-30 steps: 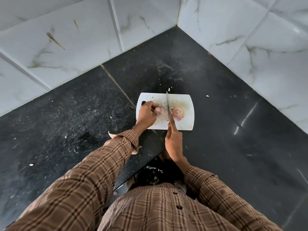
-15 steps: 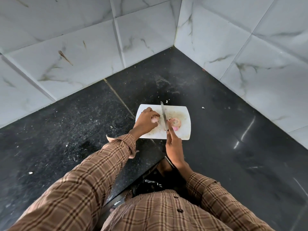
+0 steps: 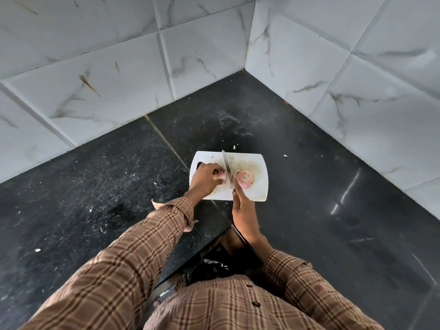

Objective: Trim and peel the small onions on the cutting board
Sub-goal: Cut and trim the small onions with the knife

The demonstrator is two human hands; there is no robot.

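A white cutting board (image 3: pixel 259 163) lies on the black stone counter in the corner. My left hand (image 3: pixel 204 178) pins a small pink onion (image 3: pixel 220 175) on the board's left part, mostly hidden under my fingers. My right hand (image 3: pixel 244 210) grips a knife (image 3: pixel 227 167), forefinger along the spine, the blade standing just right of that onion. A second onion (image 3: pixel 245 176), pale pink, lies loose to the right of the blade, with a pink piece (image 3: pixel 245 185) at its near side.
Marble-look tiled walls meet in a corner behind the board (image 3: pixel 245 70). The black counter (image 3: pixel 107 175) spreads left and right, with small white scraps (image 3: pixel 285 155) scattered on it. The counter's front edge runs near my body (image 3: pixel 202 248).
The view has tilted upward, so the board appears lower in the frame. Both hands keep the same grips, with the blade still beside the held onion.
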